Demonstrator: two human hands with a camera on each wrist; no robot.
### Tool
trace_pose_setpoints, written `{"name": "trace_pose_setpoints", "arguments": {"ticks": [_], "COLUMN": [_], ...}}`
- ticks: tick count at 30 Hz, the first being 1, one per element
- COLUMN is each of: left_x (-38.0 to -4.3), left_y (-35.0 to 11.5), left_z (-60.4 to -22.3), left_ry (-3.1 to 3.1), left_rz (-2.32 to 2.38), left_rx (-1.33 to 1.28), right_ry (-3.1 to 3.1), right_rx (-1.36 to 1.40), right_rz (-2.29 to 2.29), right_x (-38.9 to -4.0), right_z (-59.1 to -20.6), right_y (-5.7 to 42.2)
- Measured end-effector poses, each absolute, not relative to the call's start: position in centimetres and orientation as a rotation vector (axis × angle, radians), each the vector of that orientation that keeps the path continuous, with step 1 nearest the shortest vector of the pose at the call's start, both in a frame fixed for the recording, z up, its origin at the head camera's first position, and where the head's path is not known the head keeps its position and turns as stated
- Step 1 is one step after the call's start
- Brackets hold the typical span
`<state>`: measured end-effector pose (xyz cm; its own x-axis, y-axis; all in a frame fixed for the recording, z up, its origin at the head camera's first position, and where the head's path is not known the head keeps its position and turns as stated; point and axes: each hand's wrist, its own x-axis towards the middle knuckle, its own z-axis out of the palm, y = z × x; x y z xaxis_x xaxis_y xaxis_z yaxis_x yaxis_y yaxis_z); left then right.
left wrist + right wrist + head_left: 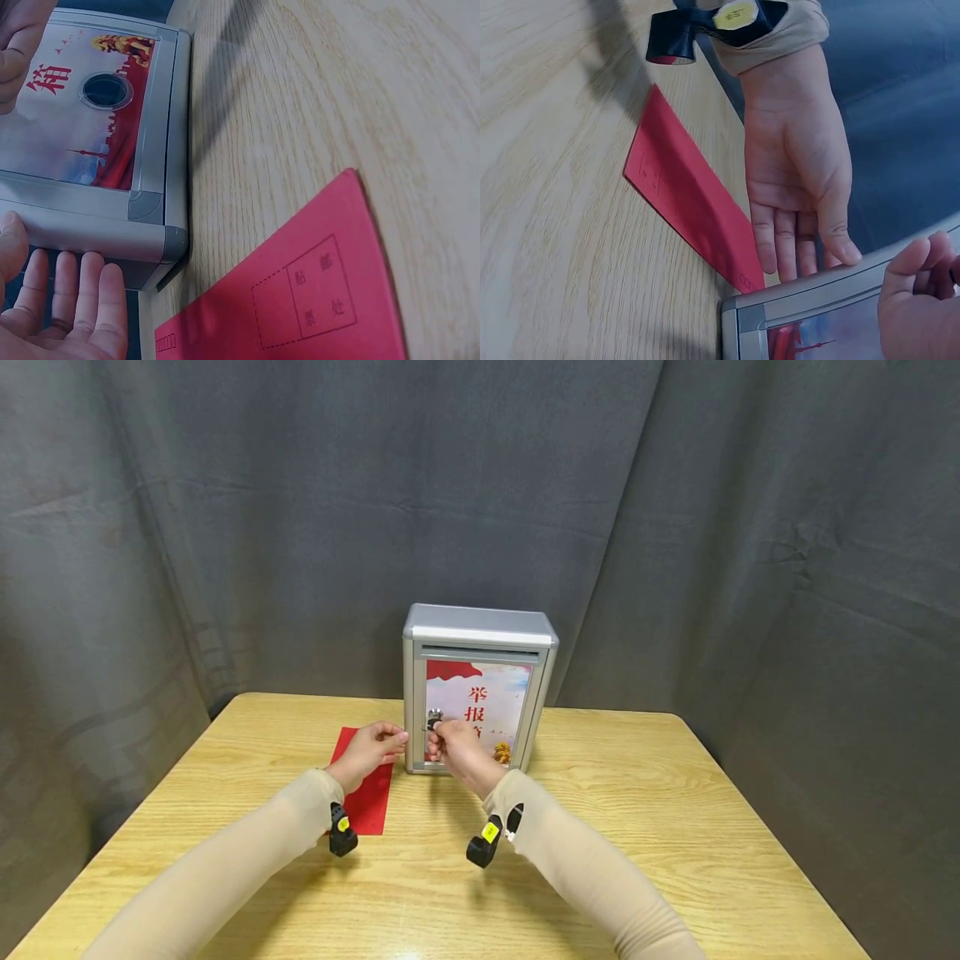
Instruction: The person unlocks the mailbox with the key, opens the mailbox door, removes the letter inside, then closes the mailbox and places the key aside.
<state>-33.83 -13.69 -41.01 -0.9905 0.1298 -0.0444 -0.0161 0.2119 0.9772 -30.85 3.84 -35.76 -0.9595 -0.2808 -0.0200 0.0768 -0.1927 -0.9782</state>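
Note:
A silver-framed metal box [480,622] stands upright on the table, with a slot near its top and a printed white-and-red front panel. My right hand [467,753] is at the left part of this front and pinches a small black-headed key [433,724] at the lock [435,713]. My left hand [369,753] touches the box's left side; in the left wrist view its fingers [88,296] lie fairly straight along that side, the thumb at the front edge. Beneath the left hand lies a red envelope [371,802], partly covered by it in the head view.
The wooden table [645,827] extends to both sides and in front of the box. A grey curtain [337,527] hangs behind and around it. The round window [106,91] low on the box's panel shows in the left wrist view.

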Motion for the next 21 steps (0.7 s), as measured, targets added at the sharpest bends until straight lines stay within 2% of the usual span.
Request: {"name": "trace_pose_setpoints", "arguments": {"ticks": [13, 21], "left_x": [-33.86, -33.83], "left_y": [-13.76, -13.78], "left_z": [-41.03, -41.01], "left_ry": [2.335, 2.319], "left_rz": [1.924, 1.939], "left_rx": [0.131, 0.129], "right_ry": [1.824, 1.923], "right_rx": [-0.211, -0.292], "right_rz": [-2.252, -2.249], "right_x": [-31.12, -31.01], "right_z": [-36.17, -36.21], "right_y": [3.77, 3.46]}}
